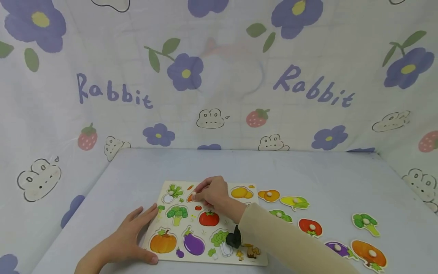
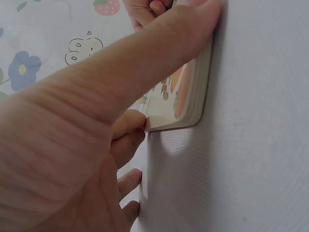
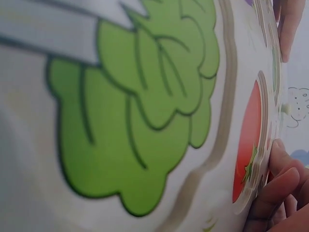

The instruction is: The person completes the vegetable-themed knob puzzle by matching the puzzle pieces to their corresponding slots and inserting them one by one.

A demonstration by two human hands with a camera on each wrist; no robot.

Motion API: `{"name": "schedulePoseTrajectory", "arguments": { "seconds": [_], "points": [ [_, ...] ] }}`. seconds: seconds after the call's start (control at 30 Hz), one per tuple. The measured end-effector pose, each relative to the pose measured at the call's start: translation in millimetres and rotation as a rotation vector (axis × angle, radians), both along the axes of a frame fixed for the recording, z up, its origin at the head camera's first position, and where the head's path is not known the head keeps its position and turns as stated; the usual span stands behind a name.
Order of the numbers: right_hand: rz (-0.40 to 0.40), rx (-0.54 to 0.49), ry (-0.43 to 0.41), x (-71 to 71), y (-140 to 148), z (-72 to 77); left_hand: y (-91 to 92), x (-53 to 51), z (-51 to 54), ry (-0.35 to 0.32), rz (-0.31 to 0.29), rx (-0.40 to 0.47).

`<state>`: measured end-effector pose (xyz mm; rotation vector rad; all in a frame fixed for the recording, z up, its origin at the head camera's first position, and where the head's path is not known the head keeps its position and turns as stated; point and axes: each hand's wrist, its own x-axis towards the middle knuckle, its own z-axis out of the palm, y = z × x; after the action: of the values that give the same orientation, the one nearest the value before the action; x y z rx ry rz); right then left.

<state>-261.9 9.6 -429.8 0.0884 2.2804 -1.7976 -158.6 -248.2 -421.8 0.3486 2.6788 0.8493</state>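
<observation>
A vegetable puzzle board (image 1: 202, 258) lies on the table, with printed pictures in its recesses. My right hand (image 1: 213, 192) reaches over its upper part and pinches the knob of an orange carrot piece (image 1: 190, 197) at the carrot picture; the fingers partly hide the piece. In the right wrist view, fingertips (image 3: 280, 186) show beyond the board's tomato picture (image 3: 247, 150). At the board's left side is my left hand (image 1: 126, 238), fingers spread. Its fingers touch the left edge and its thumb (image 1: 148, 255) lies at the near-left corner.
Knobbed pieces lie right of the board: corn (image 1: 294, 202), an orange-brown piece (image 1: 268, 195), a tomato (image 1: 310, 227), broccoli (image 1: 365, 223), an eggplant (image 1: 338, 249), a pumpkin (image 1: 369, 253) and a green one (image 1: 280, 215), partly behind the right sleeve (image 1: 284, 239). A printed curtain (image 1: 232, 125) hangs behind.
</observation>
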Motion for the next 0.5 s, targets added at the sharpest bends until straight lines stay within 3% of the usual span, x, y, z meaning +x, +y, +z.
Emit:
{"name": "schedulePoseTrajectory", "arguments": {
  "seconds": [0.2,0.5],
  "points": [
    [-0.027,0.069,-0.014,-1.4,0.2,1.8,-0.6,-1.3,-0.8,0.013,-0.007,0.012],
    [-0.018,0.061,-0.039,-2.5,-3.2,2.0,-1.3,1.2,1.6,0.001,0.005,0.012]
  ]
}}
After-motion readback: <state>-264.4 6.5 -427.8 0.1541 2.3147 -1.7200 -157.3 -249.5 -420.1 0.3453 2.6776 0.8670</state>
